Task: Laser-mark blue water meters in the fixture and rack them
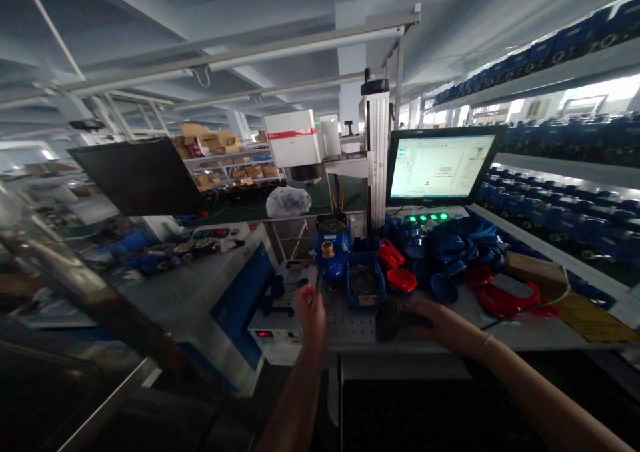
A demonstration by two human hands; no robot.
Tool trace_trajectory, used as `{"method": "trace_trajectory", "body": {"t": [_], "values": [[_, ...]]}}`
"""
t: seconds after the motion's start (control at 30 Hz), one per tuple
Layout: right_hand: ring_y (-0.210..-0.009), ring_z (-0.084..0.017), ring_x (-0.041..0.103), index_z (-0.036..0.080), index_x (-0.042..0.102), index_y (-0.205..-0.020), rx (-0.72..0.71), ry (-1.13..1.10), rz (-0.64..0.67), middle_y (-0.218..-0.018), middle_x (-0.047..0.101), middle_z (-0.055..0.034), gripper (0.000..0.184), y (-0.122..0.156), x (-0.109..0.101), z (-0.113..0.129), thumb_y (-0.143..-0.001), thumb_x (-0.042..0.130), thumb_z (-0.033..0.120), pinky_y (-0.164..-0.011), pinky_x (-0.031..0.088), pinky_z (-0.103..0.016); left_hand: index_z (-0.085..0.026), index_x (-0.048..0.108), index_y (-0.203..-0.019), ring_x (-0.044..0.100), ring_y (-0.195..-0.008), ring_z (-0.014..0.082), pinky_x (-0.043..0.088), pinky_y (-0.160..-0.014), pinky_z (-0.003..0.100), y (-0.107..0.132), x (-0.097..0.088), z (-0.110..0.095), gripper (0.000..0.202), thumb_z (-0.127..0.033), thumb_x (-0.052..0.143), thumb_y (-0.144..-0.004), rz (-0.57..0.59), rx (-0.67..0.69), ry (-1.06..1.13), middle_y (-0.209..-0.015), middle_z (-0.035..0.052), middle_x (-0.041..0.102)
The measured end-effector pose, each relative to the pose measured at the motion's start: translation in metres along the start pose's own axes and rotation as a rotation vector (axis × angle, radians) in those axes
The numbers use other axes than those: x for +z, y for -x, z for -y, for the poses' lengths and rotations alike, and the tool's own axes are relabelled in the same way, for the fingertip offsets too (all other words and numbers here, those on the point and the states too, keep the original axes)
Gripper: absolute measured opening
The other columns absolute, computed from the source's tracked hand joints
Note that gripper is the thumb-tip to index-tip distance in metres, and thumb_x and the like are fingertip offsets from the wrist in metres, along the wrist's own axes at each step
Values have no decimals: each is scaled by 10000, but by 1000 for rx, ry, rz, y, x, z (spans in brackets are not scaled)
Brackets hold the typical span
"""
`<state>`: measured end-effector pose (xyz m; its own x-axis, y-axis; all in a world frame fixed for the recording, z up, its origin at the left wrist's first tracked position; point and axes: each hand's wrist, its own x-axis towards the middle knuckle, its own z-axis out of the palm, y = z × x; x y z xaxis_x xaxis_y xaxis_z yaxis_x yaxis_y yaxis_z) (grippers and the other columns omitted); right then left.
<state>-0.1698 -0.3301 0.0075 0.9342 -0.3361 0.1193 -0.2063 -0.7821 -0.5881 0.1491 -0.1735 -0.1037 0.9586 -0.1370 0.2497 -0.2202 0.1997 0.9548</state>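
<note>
My left hand (311,313) reaches forward over the perforated work plate (353,325), its fingers curled near a blue water-meter body (331,255) with a brass top; whether it holds anything is unclear. My right hand (427,320) rests on the plate, wrapped round a dark tool (387,320). A blue bin of small parts (365,282) stands between the hands, with red lids (395,265) beside it.
A lit monitor (440,167) stands at the right, behind a heap of blue caps (450,249). A white marking machine (295,142) hangs on a column. Racks of blue meters (550,205) line the right. A dark screen (137,175) sits left.
</note>
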Motion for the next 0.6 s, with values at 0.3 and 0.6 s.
{"method": "trace_trajectory", "body": {"t": [0.3,0.6], "values": [[-1122,-333,803,302,777,-1382,-7,202,-147,-1280,814,-112,413,-1,12,-43,-999,689,427,-940,650,-425,-209,484,-1451,593,-1408,337,520,-1158,511,-32,31,-13,905,-411,959,-707,255,-54,-78,-1577,212,520],[-1267,-327,753,304,678,-1508,-158,449,-291,-1470,728,-117,519,6,21,-56,-1027,702,498,-1050,636,-472,-164,438,-1560,619,-1425,375,461,-1222,524,-38,58,-29,1052,-428,990,-705,321,-10,-141,-1512,239,626]]}}
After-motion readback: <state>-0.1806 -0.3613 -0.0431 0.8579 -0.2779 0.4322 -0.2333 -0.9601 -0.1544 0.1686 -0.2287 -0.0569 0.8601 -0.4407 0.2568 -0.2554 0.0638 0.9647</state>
